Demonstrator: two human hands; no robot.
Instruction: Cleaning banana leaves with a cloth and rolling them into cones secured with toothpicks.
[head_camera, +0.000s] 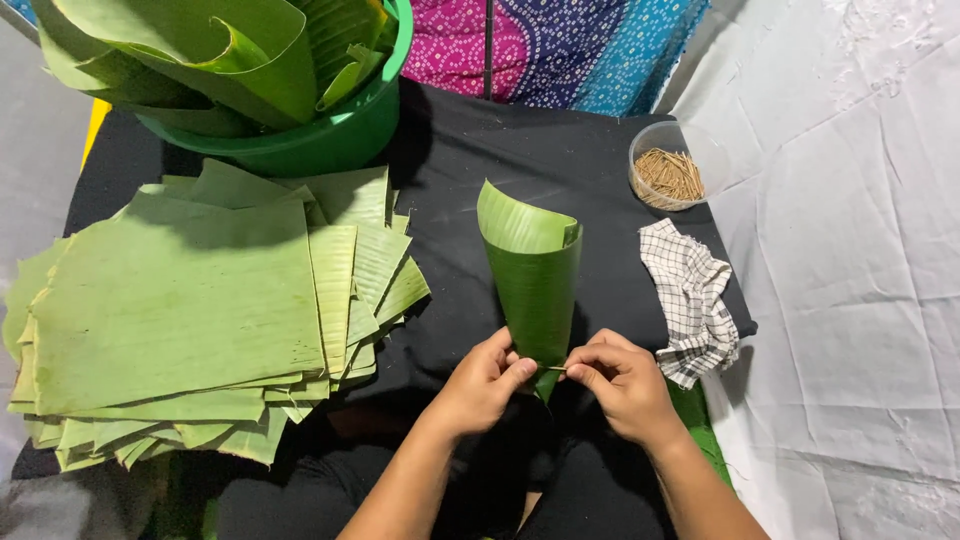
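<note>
While pinched at its narrow lower end between both hands, cone of rolled green leaf, upright, wide mouth pointing away from the wrists. Left hand closed on the cone's tip from the left, thumb and fingers pressing the leaf. Right hand pinching a thin stick against the same tip from the right, fingertips nearly meeting those of the left.

Left of the left hand, well apart: stack of flat cut leaves, edges fanned. Beyond that stack, a green tub with curled leaves inside. Just right of the right hand, a checked cloth, crumpled at the edge of the black mat. Beyond the cloth, a clear bowl of sticks. Open black mat between cone and stack, and ahead of the cone's mouth. White sheet farther right of the mat's edge.
</note>
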